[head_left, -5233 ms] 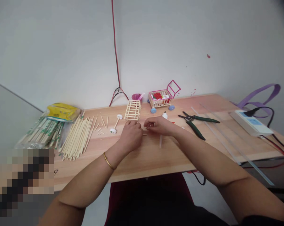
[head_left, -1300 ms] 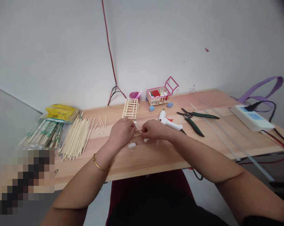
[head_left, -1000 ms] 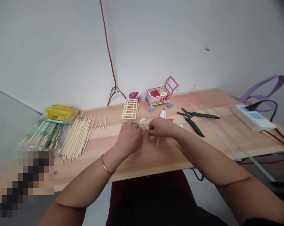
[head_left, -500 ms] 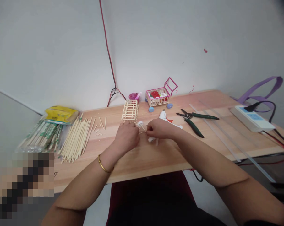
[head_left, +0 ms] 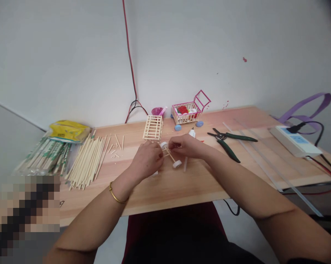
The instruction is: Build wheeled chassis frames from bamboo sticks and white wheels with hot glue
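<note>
A small wheeled frame (head_left: 170, 155) of thin wooden sticks lies between my hands, with a white wheel (head_left: 177, 164) at its near right end and another at its far end. Another white bit shows below my left hand (head_left: 149, 159), whose fingers are closed around the frame's left side. My right hand (head_left: 186, 145) is curled above the stick with the wheels, thumb and fingers pinched together; what they grip is hidden. Behind my left hand stands a crate-like stick basket (head_left: 152, 128). The white glue gun (head_left: 192, 133) is mostly covered by my right hand.
A pink-trimmed model cart (head_left: 186, 113) and purple cup (head_left: 157, 112) stand by the wall. Green-handled pliers (head_left: 228, 145), clear glue sticks (head_left: 253, 157) and a power strip (head_left: 294, 141) lie right. Loose sticks (head_left: 85, 163), packed sticks (head_left: 44, 157) and a yellow packet (head_left: 69, 131) lie left.
My right hand has moved slightly up and away from the near wheel, so more of the wheeled stick shows. My left hand stays at the frame. The view has shifted a little.
</note>
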Demonstrator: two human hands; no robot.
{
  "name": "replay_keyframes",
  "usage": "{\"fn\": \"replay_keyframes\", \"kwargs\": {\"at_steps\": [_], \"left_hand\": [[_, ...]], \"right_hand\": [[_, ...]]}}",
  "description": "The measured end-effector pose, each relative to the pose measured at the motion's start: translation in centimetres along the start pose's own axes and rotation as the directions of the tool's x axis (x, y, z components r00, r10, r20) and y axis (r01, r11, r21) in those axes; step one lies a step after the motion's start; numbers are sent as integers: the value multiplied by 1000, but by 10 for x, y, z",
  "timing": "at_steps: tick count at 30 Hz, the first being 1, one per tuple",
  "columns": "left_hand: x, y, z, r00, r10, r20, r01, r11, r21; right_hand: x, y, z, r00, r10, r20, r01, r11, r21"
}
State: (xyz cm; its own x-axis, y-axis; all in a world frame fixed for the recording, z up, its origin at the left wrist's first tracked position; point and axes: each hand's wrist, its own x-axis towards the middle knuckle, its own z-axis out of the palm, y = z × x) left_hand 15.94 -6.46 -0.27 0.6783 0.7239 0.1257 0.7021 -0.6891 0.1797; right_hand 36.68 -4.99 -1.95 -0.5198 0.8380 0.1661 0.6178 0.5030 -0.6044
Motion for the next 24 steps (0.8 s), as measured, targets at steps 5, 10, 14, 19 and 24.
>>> {"fn": "replay_keyframes", "kwargs": {"at_steps": [5,10,14,19,24], "left_hand": [[-1,-1,-1,1000,-5,-8,5,1000,9],[-1,0,-4,1000,-18,16,18,1000,3],[-2,1,-7,999,-26,23,25,999,28],[-4,0,-10,999,-38,-10,39,999,24],[-6,0,-14,999,-29,-23,29,999,-25]], "right_hand": [[0,3,4,999,-19,-32,22,996,86],[0,7,9,1000,-17,12,14,986,163],[1,5,9,1000,-21,2,20,982,189],[1,2,9,998,-51,-19,54,973,225],[1,-2,9,997,-66,-40,73,972,224]]}}
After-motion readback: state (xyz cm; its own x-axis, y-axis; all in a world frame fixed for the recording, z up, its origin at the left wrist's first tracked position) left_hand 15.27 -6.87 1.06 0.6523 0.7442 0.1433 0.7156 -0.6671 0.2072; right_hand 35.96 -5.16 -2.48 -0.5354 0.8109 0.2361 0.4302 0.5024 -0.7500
